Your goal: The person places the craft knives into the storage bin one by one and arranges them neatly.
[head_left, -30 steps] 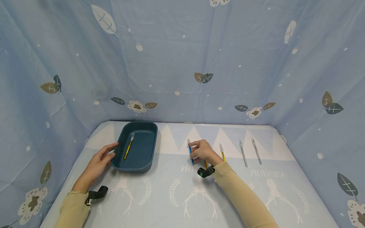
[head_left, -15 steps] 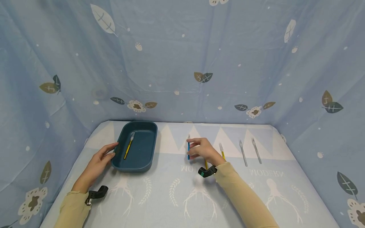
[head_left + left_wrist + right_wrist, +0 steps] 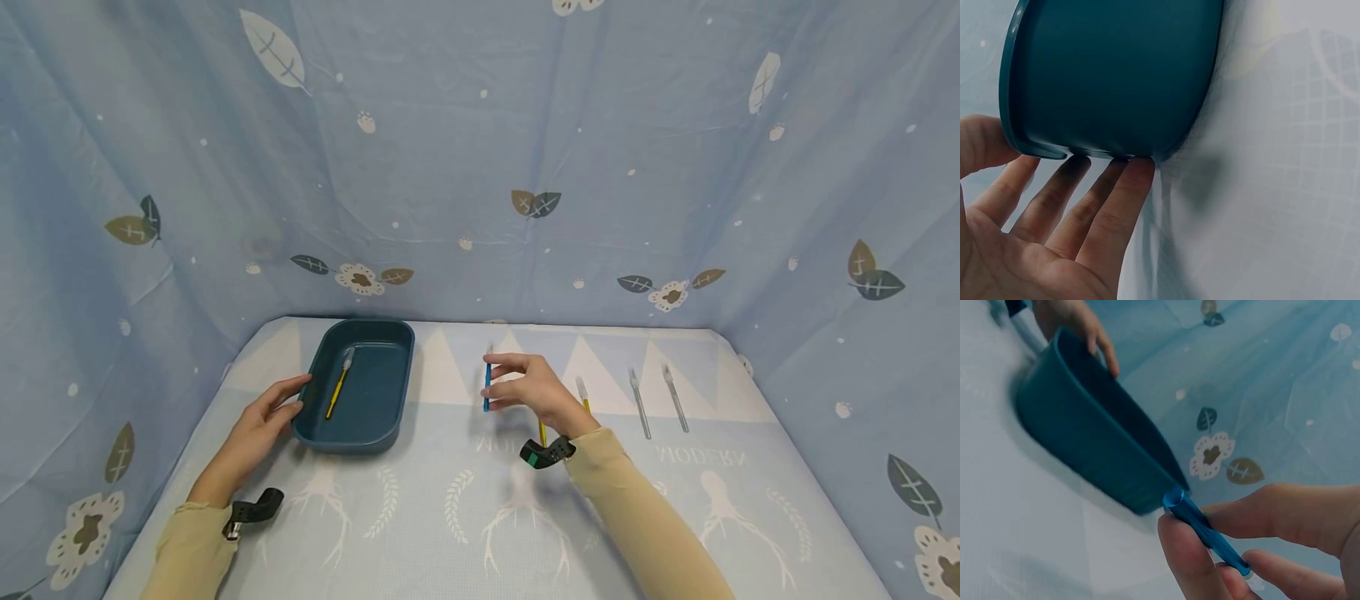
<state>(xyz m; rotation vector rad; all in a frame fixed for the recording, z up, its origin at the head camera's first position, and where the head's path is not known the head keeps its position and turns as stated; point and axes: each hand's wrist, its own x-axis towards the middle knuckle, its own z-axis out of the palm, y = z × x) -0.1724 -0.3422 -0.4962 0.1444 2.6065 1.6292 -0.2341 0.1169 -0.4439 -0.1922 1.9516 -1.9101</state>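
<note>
My right hand (image 3: 536, 390) pinches a blue craft knife (image 3: 487, 387) between thumb and fingertips, its pale capped tip pointing away. In the right wrist view the knife's blue handle (image 3: 1210, 534) shows its round hollow-looking end towards the tray. My left hand (image 3: 255, 433) rests against the left side of a dark teal tray (image 3: 405, 392), fingers extended. Its fingertips (image 3: 1138, 172) touch the tray's outer wall (image 3: 1116, 81), with the thumb at the rim. Inside the tray lies a yellow craft knife (image 3: 340, 387) with a clear cap.
Two yellow craft knives lie by my right wrist: one yellow knife (image 3: 582, 392) beyond it, another yellow handle (image 3: 542, 432) partly hidden under the hand. Two silver knives, a nearer-left silver knife (image 3: 640, 404) and a far-right silver knife (image 3: 676, 398), lie further right. A patterned curtain (image 3: 480, 167) surrounds the table.
My right hand has raised the blue craft knife off the table and moved it slightly left and away, turning it more upright in view. The left hand and tray have stayed put.
</note>
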